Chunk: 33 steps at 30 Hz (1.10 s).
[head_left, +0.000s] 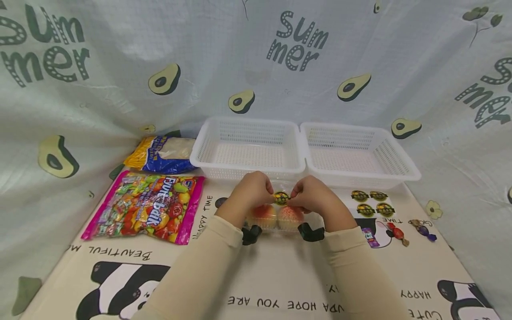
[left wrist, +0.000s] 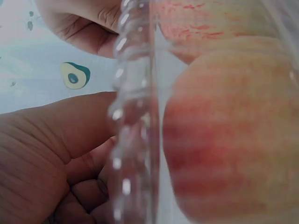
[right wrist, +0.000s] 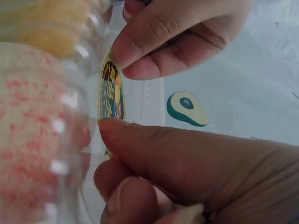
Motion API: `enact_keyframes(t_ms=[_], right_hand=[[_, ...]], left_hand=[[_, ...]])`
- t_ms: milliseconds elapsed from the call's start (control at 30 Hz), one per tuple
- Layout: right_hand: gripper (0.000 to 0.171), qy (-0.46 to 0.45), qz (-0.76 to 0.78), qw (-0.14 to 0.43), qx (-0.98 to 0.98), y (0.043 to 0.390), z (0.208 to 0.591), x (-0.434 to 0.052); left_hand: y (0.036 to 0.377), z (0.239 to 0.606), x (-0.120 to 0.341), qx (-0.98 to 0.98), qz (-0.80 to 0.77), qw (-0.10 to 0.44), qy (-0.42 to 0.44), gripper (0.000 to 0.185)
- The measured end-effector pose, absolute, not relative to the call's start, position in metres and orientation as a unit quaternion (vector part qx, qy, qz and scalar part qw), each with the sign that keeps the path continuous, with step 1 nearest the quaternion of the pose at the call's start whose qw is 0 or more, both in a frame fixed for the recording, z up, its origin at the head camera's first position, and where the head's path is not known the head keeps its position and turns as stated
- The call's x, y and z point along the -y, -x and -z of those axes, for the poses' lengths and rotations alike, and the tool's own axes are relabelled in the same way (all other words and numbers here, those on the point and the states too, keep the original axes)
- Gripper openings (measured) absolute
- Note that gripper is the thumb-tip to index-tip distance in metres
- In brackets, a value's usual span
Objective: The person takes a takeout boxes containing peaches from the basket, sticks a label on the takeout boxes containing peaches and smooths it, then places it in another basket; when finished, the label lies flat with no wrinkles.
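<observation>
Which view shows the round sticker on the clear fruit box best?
The head view: the sticker faces the camera on the clear box, pinched between the left hand and the right hand. The right wrist view shows it edge-on, close between fingertips. The left wrist view shows only the box rim and fruit.

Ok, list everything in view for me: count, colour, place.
Clear box: one, see-through, table centre, two apples inside.
Apples: two, red-yellow, in the box.
Round sticker: one, yellow-black, on the box's far edge, pinched by both hands.
Spare stickers: four, yellow-black, right of the hands.
Baskets: two, white, side by side behind the box.
Candy bag: one, pink, left.
Blue-yellow bag: one, behind the candy bag.
Wrapped candies: three, purple, red, dark; right.
Left hand: on sticker.
Right hand: on sticker.
</observation>
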State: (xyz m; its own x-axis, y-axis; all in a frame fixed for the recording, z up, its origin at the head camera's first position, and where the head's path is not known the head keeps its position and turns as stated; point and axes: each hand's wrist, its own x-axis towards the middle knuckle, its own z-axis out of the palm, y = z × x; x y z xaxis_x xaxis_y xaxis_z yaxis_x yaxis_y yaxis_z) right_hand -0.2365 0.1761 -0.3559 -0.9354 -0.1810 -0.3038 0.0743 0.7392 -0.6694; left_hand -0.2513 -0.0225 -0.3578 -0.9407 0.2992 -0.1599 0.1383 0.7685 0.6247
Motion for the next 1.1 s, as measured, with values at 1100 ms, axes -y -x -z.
enact_keyframes(t_ms=[1100], right_hand=[[0.053,-0.089,0.504,0.038,-0.858,0.215,0.411,-0.286]], left_hand=[[0.213,0.385,0.08,-0.873,-0.455,-0.025,-0.174,0.041]])
